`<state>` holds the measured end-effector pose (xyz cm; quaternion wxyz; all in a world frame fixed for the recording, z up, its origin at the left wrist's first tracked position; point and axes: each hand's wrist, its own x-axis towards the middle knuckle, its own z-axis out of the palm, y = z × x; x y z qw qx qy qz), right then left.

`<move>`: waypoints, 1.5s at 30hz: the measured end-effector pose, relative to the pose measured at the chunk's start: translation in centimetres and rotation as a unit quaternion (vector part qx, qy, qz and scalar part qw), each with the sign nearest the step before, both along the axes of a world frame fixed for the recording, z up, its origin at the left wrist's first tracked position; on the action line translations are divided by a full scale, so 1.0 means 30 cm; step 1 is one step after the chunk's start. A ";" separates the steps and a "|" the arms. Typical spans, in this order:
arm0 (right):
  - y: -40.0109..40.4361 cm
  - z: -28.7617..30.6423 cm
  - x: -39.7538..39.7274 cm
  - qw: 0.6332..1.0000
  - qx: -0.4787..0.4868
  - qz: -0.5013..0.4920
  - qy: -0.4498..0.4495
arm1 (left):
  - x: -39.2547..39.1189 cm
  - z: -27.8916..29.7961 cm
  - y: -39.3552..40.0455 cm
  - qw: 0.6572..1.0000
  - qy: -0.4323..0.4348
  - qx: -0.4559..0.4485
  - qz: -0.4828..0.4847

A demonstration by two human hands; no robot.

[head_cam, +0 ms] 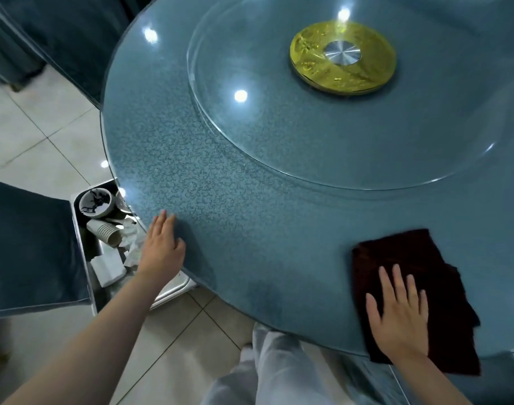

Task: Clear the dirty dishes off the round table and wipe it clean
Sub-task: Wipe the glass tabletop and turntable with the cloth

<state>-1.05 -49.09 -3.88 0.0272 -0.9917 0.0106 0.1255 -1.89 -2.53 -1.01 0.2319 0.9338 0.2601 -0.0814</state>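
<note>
The round table [250, 206] has a blue patterned top under glass, with no dishes on it. My right hand [399, 314] lies flat with spread fingers on a dark maroon cloth [410, 258] at the table's near right edge. My left hand [162, 247] rests flat with straight fingers on the table's near left edge. Below that edge a metal cart tray [174, 287] holds a dirty bowl [95, 202], stacked paper cups [105, 232] and crumpled napkins [131, 244].
A glass turntable [337, 135] with a gold hub [342, 55] covers the table's middle. A blue-covered chair [30, 247] stands at the left beside the cart, more blue drapery [60, 33] at the top left. Pale floor tiles [30, 135] surround the table.
</note>
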 end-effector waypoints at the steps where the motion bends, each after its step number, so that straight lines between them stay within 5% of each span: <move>1: 0.042 -0.005 0.027 1.000 -0.001 -0.016 -0.011 | 0.002 -0.010 0.017 1.000 0.012 0.011 -0.003; 11: 0.812 -0.008 0.525 0.983 0.060 0.174 -0.023 | -0.011 -0.060 0.055 0.992 0.056 0.107 -0.044; 16: 0.643 -0.007 0.462 0.963 0.056 0.264 -0.013 | -0.002 -0.029 0.087 0.990 0.059 0.122 -0.040; 20: 0.298 -0.006 0.366 0.976 0.022 0.214 -0.017 | 0.045 -0.008 0.132 0.990 0.047 0.133 -0.014; 24: 0.230 -0.006 0.361 0.979 0.001 0.204 0.005 | 0.123 -0.016 0.188 0.993 0.022 0.115 0.024; 30: 0.461 -0.004 0.505 0.982 0.004 0.190 -0.007 | 0.163 -0.037 0.228 0.993 0.023 0.087 0.081; 38: 1.126 -0.017 0.758 0.982 0.067 0.175 -0.013 | 0.136 -0.042 0.289 0.995 -0.009 0.079 0.055; 45: 1.015 -0.010 0.599 0.981 0.036 0.190 -0.026 | 0.144 -0.031 0.443 0.996 -0.018 0.073 -0.038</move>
